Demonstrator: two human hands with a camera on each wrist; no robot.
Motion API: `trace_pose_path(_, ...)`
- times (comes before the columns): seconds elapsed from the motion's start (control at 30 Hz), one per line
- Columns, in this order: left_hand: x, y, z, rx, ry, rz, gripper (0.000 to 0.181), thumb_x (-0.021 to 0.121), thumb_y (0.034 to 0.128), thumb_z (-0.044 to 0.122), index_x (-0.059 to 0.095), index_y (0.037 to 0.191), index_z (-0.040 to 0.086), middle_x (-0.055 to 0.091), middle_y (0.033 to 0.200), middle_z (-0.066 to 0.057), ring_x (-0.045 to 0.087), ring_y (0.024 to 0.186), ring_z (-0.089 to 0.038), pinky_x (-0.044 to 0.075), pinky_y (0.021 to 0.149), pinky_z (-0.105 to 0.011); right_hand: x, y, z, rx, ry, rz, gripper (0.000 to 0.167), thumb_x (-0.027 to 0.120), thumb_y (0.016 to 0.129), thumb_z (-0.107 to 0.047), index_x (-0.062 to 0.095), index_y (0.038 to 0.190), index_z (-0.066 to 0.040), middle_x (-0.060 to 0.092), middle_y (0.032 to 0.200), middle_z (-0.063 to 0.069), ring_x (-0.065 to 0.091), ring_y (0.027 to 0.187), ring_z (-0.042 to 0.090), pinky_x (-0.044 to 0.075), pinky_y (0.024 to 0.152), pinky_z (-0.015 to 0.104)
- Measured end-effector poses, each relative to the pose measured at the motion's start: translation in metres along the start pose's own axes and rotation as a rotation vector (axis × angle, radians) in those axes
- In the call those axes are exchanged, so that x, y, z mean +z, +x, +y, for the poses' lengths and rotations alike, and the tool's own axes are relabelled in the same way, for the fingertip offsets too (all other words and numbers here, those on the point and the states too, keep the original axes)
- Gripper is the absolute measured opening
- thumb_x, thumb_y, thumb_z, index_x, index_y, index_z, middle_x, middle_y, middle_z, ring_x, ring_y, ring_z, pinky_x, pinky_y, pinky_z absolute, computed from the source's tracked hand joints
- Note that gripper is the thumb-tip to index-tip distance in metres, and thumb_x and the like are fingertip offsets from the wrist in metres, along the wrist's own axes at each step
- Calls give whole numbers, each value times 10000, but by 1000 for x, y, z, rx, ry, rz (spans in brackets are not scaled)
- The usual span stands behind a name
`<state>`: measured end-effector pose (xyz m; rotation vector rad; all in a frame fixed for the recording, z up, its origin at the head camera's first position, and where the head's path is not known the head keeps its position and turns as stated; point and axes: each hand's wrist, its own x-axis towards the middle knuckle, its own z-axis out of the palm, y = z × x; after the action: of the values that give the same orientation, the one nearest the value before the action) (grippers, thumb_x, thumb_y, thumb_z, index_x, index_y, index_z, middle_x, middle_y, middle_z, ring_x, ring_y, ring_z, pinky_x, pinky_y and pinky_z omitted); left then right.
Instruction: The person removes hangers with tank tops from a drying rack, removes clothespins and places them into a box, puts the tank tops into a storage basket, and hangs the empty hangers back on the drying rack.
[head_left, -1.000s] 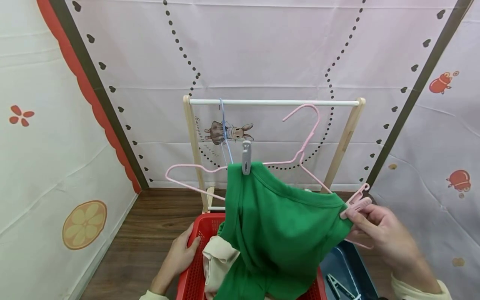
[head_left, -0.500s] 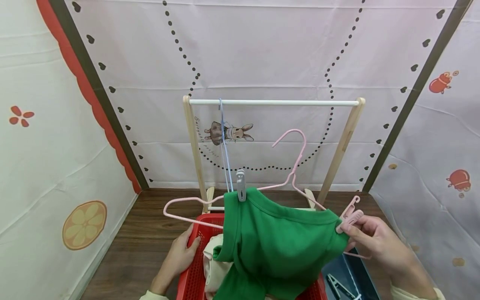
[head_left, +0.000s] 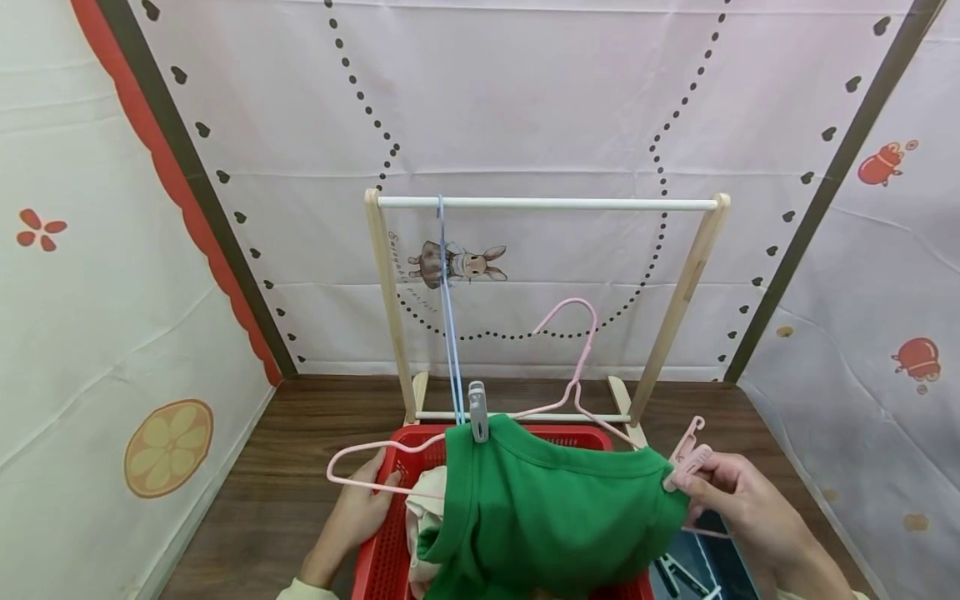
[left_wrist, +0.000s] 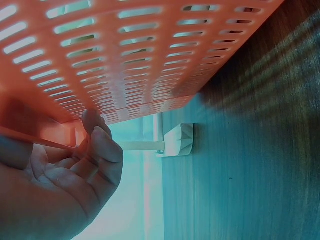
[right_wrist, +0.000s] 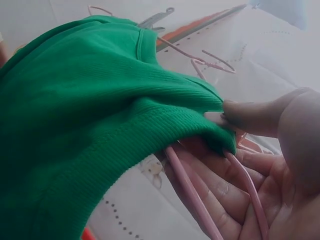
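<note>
A green garment (head_left: 562, 500) hangs on a pink hanger (head_left: 583, 358) over the red basket. A grey clip (head_left: 477, 411) grips its left shoulder. At the right shoulder my right hand (head_left: 757, 508) pinches a pink clip (head_left: 686, 467) against the cloth; in the right wrist view the hanger's pink bars (right_wrist: 192, 195) pass across the palm of that hand (right_wrist: 270, 165). My left hand (head_left: 358, 504) grips the left rim of the red basket (head_left: 378, 546), fingers curled over the edge in the left wrist view (left_wrist: 75, 175).
Behind stands a wooden rack with a white rod (head_left: 547, 203), a blue hanger (head_left: 444, 283) hooked on its left part. Cream cloth (head_left: 426, 533) lies in the basket. A dark blue bin (head_left: 720, 558) holding a green clip (head_left: 678, 575) sits to the right.
The garment, pink hanger and my right hand have moved down, toward the basket, and slightly left. My left hand has stayed on the basket rim.
</note>
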<state>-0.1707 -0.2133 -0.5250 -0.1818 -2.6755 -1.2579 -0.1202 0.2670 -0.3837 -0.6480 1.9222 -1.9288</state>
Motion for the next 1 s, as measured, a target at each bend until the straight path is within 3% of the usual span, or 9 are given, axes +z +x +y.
trace_pose_path(0.13, 0, 0, 0, 13, 46, 4, 479, 587, 960, 33, 463, 1405, -92, 608, 1281, -264, 599, 1168, -368, 477, 974, -533, 1, -1, 3, 41, -23, -1, 329, 383, 1057, -23, 681, 1112, -152, 685, 957, -55, 641, 858, 88, 554, 781, 325)
trace_pose_path(0.3, -1, 0, 1, 5, 33, -26, 530, 577, 977, 49, 397, 1457, -87, 503, 1414, -283, 505, 1292, -405, 403, 1052, -546, 1, -1, 7, 108, -30, -8, 297, 403, 1061, -64, 680, 1099, -163, 695, 943, -48, 660, 859, 97, 542, 820, 338)
trace_pose_path(0.53, -2, -1, 3, -14, 35, -19, 545, 585, 980, 81, 394, 1466, -74, 535, 1383, -278, 550, 1249, -393, 446, 1022, -514, 0, 2, 20, 49, -23, -41, 344, 387, 1054, -16, 696, 1092, -161, 714, 971, -43, 695, 808, 119, 557, 783, 322)
trace_pose_path(0.8, 0, 3, 0, -9, -13, -45, 539, 561, 975, 30, 373, 1463, -100, 473, 1436, -290, 492, 1303, -397, 396, 1061, -526, -3, 6, 31, 107, -57, -10, 332, 422, 1053, -58, 712, 1058, -220, 730, 927, -61, 690, 777, 92, 532, 731, 279)
trace_pose_path(0.9, -1, 2, 0, -37, 11, -32, 527, 578, 969, 46, 408, 1448, -92, 514, 1388, -304, 548, 1239, -408, 455, 1006, -535, -3, 10, 37, 54, -42, -24, 360, 405, 1046, -16, 710, 1067, -206, 736, 933, -51, 694, 772, 88, 551, 713, 277)
trace_pose_path(1.0, -2, 1, 1, -106, 1, -44, 538, 580, 981, 85, 402, 1472, -44, 571, 1313, -304, 638, 1093, -365, 556, 859, -484, -4, 13, 41, 56, -14, -19, 352, 406, 1046, -24, 708, 1079, -202, 739, 946, -43, 697, 790, 87, 563, 715, 275)
